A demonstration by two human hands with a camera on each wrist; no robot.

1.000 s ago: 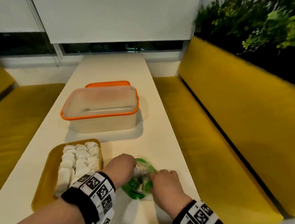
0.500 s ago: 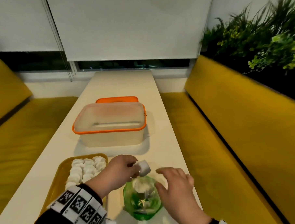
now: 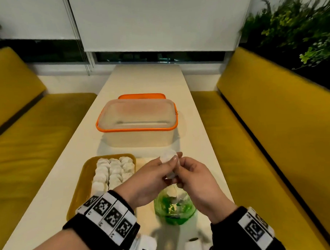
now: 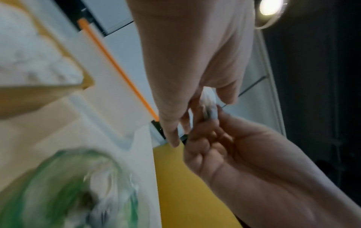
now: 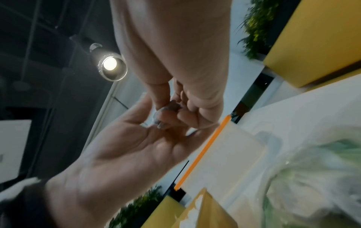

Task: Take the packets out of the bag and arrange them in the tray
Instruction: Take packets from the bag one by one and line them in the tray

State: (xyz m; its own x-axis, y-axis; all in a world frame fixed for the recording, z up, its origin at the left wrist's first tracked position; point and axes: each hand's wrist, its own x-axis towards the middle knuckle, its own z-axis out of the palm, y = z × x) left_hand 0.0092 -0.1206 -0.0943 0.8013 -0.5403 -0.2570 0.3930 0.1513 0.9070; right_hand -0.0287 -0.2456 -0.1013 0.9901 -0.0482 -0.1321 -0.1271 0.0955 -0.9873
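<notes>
A black band is worn on each wrist, left wristband [image 3: 106,220] and right wristband [image 3: 246,231]. Each is faced with white square tiles printed with black coded markers. Hands and forearms are left bare, without sleeves.

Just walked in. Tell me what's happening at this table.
A person is moving small white packets from a green bag into a yellow tray. Both hands, the left hand and the right hand, hold one packet together in a fingertip grip above the bag. The tray already holds rows of packets. An orange-rimmed container stands beyond it, untouched.
</notes>
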